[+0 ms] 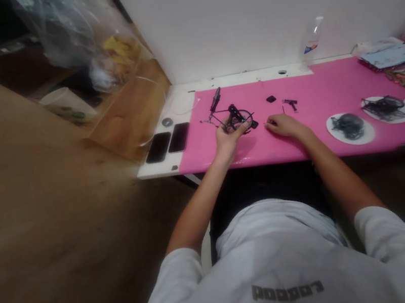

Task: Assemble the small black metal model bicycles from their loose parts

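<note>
My left hand (228, 137) grips a small black model bicycle (235, 115) by its wheel, thumb across the rim. Its frame and handlebar end point left, and a dark wheel stands up at the back left. Just to the right, my right hand (279, 125) rests low over the pink cover with its fingers pinched together. Whatever may be between those fingertips is too small to make out. Beyond the right hand lie a small black piece (271, 99) and a black branched part (290, 104).
White plates (362, 136) with dark parts stand at the right on the pink table cover (314, 128). Two dark phones (178, 138) lie at the left edge. A clear bottle (313, 39) stands by the white wall. Plastic bags and a tipped cup (66, 105) are far left.
</note>
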The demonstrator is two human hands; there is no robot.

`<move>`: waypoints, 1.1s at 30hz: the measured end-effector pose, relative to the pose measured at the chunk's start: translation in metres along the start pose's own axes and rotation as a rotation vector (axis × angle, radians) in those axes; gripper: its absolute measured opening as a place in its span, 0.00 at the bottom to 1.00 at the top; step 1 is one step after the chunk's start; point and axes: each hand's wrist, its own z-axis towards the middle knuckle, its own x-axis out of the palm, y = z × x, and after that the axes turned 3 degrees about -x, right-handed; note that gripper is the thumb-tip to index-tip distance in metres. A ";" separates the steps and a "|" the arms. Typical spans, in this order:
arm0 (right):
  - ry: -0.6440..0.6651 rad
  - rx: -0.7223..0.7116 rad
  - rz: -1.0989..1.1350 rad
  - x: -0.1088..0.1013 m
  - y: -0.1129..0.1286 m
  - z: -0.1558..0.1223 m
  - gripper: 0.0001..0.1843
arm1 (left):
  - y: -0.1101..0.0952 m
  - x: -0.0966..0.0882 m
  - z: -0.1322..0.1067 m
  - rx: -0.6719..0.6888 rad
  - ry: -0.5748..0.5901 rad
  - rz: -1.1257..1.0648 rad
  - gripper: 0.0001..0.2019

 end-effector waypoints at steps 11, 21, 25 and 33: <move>-0.003 -0.093 0.171 -0.008 -0.008 -0.002 0.14 | -0.002 0.000 0.000 -0.014 -0.004 0.024 0.29; 0.029 -0.121 0.155 -0.007 -0.001 -0.003 0.13 | -0.001 -0.001 0.000 -0.007 0.000 0.038 0.29; 0.029 -0.070 0.088 -0.005 0.005 -0.003 0.11 | -0.002 -0.001 0.000 0.010 -0.023 0.047 0.27; -0.199 -0.153 0.361 -0.011 0.021 -0.004 0.13 | -0.001 -0.002 -0.001 -0.062 -0.011 0.025 0.30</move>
